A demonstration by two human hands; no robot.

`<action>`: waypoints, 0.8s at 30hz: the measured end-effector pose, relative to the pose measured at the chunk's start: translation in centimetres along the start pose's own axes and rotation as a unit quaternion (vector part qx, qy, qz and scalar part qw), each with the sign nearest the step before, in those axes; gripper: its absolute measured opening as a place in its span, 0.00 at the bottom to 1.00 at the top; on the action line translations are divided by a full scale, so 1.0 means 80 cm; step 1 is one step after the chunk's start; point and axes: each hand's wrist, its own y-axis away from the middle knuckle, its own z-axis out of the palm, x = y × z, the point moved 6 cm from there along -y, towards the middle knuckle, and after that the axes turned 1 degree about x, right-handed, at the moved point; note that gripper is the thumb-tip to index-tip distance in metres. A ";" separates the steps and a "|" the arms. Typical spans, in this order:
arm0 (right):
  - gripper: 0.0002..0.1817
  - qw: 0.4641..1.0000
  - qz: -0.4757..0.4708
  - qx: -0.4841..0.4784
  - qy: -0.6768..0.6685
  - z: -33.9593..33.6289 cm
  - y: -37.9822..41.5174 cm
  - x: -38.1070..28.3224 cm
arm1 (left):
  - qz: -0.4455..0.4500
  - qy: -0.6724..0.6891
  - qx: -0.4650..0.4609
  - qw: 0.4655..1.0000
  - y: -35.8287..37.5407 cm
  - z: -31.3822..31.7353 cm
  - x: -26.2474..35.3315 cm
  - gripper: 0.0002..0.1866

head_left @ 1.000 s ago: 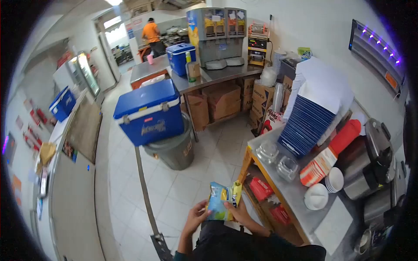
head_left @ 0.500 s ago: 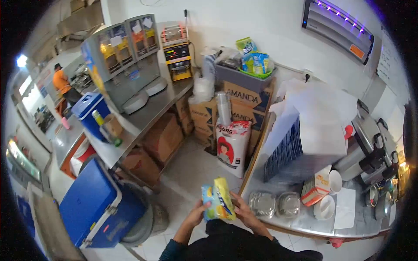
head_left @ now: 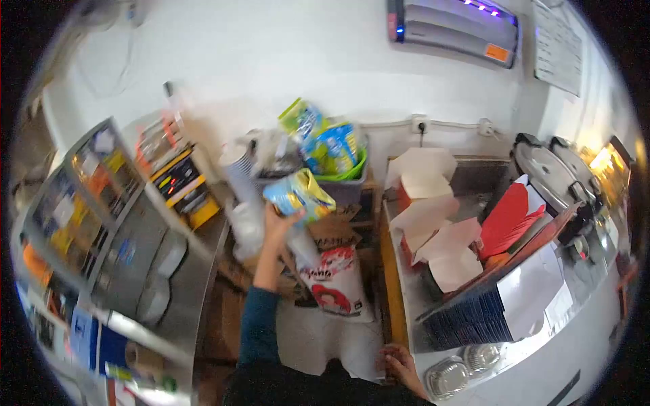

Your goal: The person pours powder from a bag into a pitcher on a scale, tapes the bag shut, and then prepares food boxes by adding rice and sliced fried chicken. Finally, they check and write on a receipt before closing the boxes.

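The left hand's [head_left: 275, 229] grip is closed on at least one packet [head_left: 298, 195]; the step looks like carrying, and the next move seems to call for a steady hold near the basket [head_left: 353, 172]. At one o'clock from it, two more packets show; at five, one sack [head_left: 338, 287]. The right hand's [head_left: 401, 365] grip is half-curled, apparently unloaded; two tubs [head_left: 447, 377] lie at its three o'clock.

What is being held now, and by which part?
The left hand holds a blue-yellow packet by its lower left edge; the right hand shows nothing held.
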 end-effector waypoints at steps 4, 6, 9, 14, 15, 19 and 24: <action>0.16 0.986 0.003 0.158 -0.047 0.013 -0.015 -0.007 | 0.074 -0.142 -0.117 0.980 -0.218 0.027 -0.059 0.35; 0.16 0.982 0.000 0.186 -0.016 0.007 -0.031 0.006 | 0.106 -0.316 -0.164 0.928 -0.275 0.041 -0.118 0.36; 0.16 0.970 0.014 0.240 0.045 0.028 -0.020 -0.023 | 0.058 -0.249 -0.108 0.961 -0.297 0.046 -0.162 0.39; 0.17 0.967 -0.044 0.218 0.122 0.042 -0.015 -0.018 | 0.267 -0.476 -0.047 0.837 -0.259 0.056 -0.174 0.32; 0.16 0.964 -0.059 0.213 0.150 0.044 -0.016 -0.015 | 0.285 -0.484 -0.008 0.827 -0.248 0.059 -0.168 0.30; 0.16 0.950 -0.034 0.180 0.254 0.067 -0.005 -0.038 | 0.373 -0.476 0.087 0.792 -0.212 0.066 -0.148 0.25; 0.15 0.890 -0.171 0.168 0.388 0.055 0.015 -0.024 | 0.399 -0.291 0.128 0.860 -0.079 0.098 -0.061 0.14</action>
